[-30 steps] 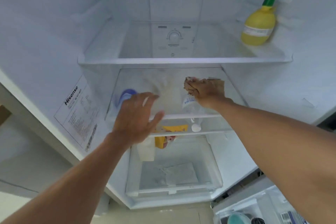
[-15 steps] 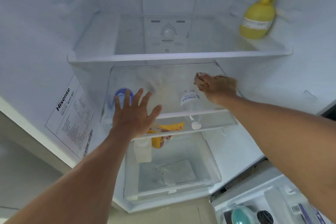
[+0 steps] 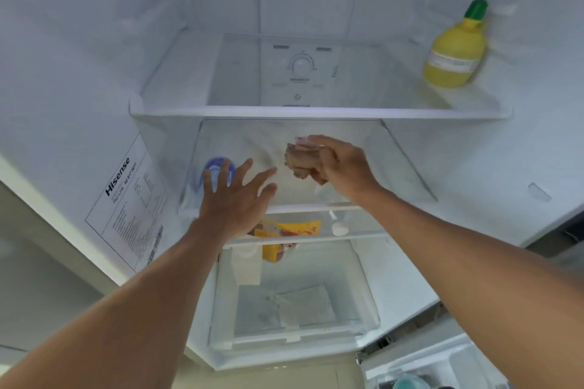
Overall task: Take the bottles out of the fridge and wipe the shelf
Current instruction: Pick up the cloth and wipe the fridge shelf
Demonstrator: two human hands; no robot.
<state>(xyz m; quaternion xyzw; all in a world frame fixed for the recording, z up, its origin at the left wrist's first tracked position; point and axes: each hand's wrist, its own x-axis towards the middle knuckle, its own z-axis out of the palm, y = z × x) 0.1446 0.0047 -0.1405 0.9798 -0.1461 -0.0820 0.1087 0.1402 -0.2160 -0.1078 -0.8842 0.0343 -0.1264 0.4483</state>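
My right hand [image 3: 343,167] is shut on a crumpled brownish cloth [image 3: 298,164], pressed on the glass middle shelf [image 3: 404,177] near its centre. My left hand [image 3: 234,196] hovers with fingers spread at the shelf's front left, just in front of a blue-capped bottle [image 3: 218,169] standing there. A clear water bottle lies on the same shelf under my right wrist; only its white cap [image 3: 339,228] shows clearly. A yellow lemon-juice bottle [image 3: 455,54] with a green cap stands at the right end of the top shelf [image 3: 316,111].
Under the middle shelf lies a yellow packet [image 3: 289,229], and below it a clear crisper drawer [image 3: 294,309]. The fridge's left wall carries a Hisense label [image 3: 126,208]. A door shelf with containers [image 3: 410,382] shows at the bottom right.
My right hand has slid the cloth leftward across the middle shelf, over the lying water bottle. My left hand has stayed spread beside the blue-capped bottle.
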